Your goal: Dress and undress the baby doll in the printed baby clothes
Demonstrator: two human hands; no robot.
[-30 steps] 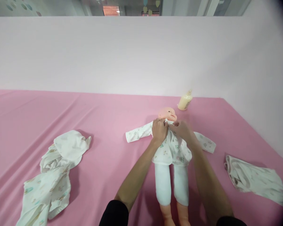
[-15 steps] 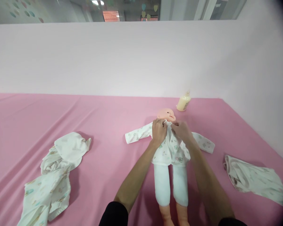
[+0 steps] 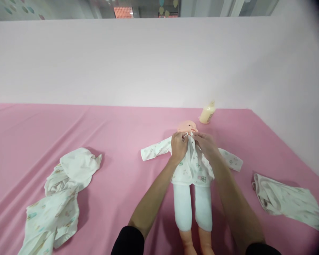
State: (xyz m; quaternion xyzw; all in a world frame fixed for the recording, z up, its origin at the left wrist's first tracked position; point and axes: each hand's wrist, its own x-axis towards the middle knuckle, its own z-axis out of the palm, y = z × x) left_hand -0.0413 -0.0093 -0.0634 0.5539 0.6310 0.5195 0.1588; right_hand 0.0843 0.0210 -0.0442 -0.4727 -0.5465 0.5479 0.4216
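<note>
1. At the far left, one heap (image 3: pixel 53 205) of white printed cloth is laid on the pink sheet (image 3: pixel 117 141) (whether it is made up of one piece or more cannot be told).
2. Next, one of the two sleeves of the jacket (image 3: pixel 200 166) is stretched out flat to the left.
3. One edge of the jacket's neckline is gripped in the curled fingers of the left hand (image 3: pixel 179 145).
4. One doll (image 3: pixel 186 126) is laid face up on the sheet, right of centre, dressed in the one jacket, whose front is parted near the neck. Its two thighs are covered by one pair of white trousers (image 3: pixel 183 209); its two shins are bare.
5. The opposite neckline edge is pinched between the fingertips of the right hand (image 3: pixel 205 143).
6. One yellowish bottle (image 3: pixel 207 112) is seen beyond the doll's head, near the wall (image 3: pixel 149 63).
7. The second sleeve is partly covered by the right forearm.
8. At the far right, one folded cloth (image 3: pixel 289 202) is laid apart.
</note>
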